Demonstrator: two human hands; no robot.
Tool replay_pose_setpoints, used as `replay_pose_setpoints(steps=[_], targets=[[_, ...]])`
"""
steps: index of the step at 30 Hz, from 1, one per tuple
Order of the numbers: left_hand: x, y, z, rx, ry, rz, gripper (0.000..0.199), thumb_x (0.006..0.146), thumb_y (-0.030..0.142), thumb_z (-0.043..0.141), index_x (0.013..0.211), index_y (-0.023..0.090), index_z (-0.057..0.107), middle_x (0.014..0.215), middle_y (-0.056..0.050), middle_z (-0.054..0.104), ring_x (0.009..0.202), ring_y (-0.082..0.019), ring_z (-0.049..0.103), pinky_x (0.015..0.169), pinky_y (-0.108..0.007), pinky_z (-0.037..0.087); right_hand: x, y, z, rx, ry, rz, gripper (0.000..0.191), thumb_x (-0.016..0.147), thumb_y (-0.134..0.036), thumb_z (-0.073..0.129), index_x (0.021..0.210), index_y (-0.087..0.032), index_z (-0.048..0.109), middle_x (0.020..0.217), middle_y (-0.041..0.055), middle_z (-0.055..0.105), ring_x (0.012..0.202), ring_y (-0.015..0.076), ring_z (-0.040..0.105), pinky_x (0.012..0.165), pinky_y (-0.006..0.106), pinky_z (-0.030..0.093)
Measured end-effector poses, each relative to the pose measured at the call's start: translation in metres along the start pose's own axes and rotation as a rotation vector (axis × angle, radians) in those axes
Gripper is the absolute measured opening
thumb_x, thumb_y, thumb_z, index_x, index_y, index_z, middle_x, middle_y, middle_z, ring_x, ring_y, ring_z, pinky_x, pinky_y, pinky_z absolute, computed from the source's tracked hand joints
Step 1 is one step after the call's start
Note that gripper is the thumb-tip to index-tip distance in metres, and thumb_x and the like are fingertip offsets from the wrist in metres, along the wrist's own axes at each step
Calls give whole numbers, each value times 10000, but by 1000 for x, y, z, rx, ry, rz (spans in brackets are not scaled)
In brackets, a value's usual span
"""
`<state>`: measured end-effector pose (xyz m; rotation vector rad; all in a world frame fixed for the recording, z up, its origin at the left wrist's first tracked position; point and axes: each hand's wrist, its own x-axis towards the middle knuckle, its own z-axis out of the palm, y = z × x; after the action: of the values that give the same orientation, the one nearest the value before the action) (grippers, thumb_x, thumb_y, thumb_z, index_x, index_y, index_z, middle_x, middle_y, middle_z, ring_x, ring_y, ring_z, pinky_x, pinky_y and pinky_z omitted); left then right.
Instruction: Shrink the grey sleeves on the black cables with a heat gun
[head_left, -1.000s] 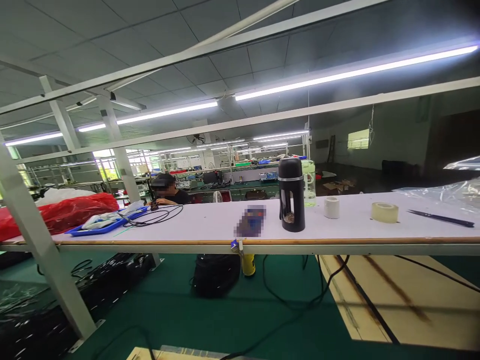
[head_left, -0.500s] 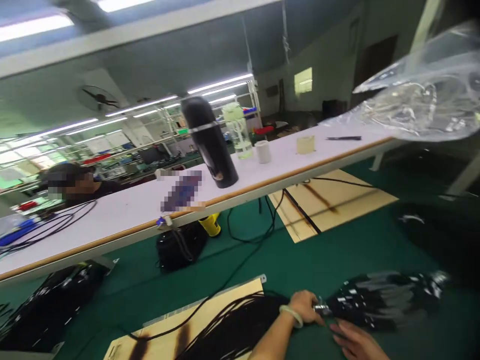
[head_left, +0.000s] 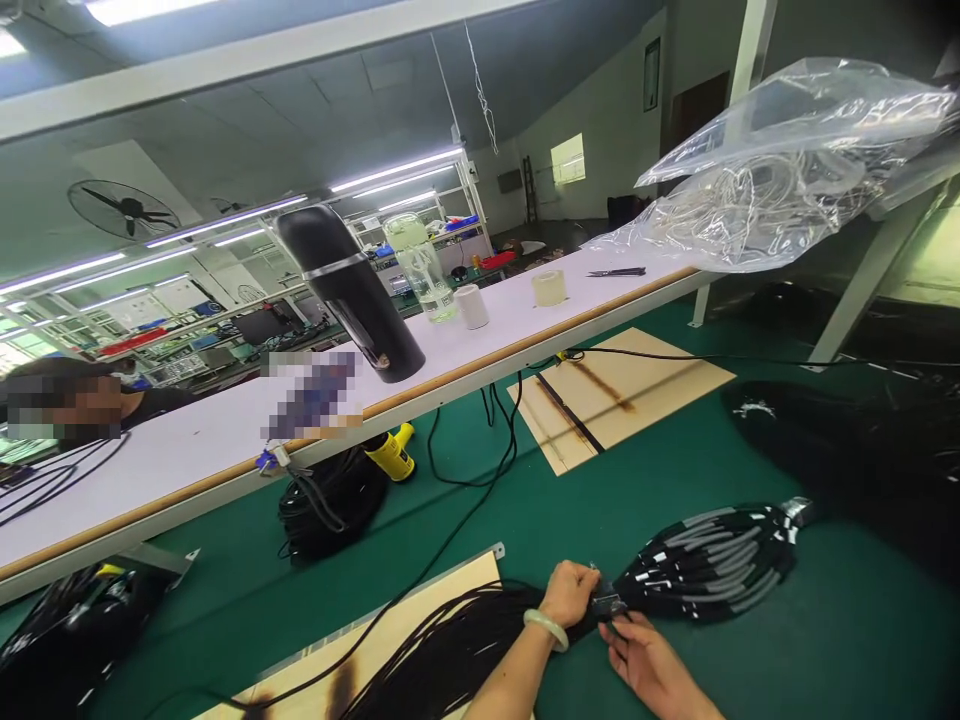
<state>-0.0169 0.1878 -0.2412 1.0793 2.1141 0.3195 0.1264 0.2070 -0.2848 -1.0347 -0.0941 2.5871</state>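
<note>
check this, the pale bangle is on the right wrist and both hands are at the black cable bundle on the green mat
No, the pale bangle is on the left wrist, not the right, as the head view shows. The left hand and right hand are at the black cable bundle on the green mat, as you said.

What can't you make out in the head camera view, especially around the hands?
Head view only:
The small metal connector: partly covered by the right hand's fingers, and too small to read.
The item on the workbench: pixelated by blurring.
The black cable bundle: cut off by the bottom edge.
</note>
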Motion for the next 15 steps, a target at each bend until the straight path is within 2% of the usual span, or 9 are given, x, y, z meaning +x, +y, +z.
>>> replay_pose_setpoints(steps=[2,5,8,12,15], targets=[[7,1,2,35,7,-84,387,897,332,379,708,100,624,674,-11,575,681,-126,534,632,-249,393,-1,2,-2,7,-2,-15,427,371,-106,814,669,-214,528,688,-80,630,707,142,636,607,225,431],[20,3,2,74,-37,-187,267,867,352,493,839,111,605,809,-21,606,735,-135,573,665,-283,466,1,2,-1,-27,-36,-48,420,359,-108,807,689,-217,570,682,-77,618,633,100,589,628,223,436],[26,5,-1,106,-94,-242,258,845,366,540,903,120,591,878,-19,609,779,-144,591,699,-311,499,7,0,3,-149,-71,-105,378,363,-160,789,690,-211,607,673,-54,613,576,82,532,610,218,435],[23,4,-8,110,-105,-250,212,775,323,625,747,116,588,703,-4,585,684,-126,571,624,-265,454,20,3,8,-291,-35,-170,331,358,-282,780,631,-195,614,647,-19,613,593,112,537,565,220,433],[20,4,-11,73,-102,-215,189,677,235,672,571,121,564,523,17,491,595,-129,523,543,-243,367,21,6,7,-376,-2,-215,319,372,-338,782,577,-177,599,629,0,616,638,140,577,577,225,446]])
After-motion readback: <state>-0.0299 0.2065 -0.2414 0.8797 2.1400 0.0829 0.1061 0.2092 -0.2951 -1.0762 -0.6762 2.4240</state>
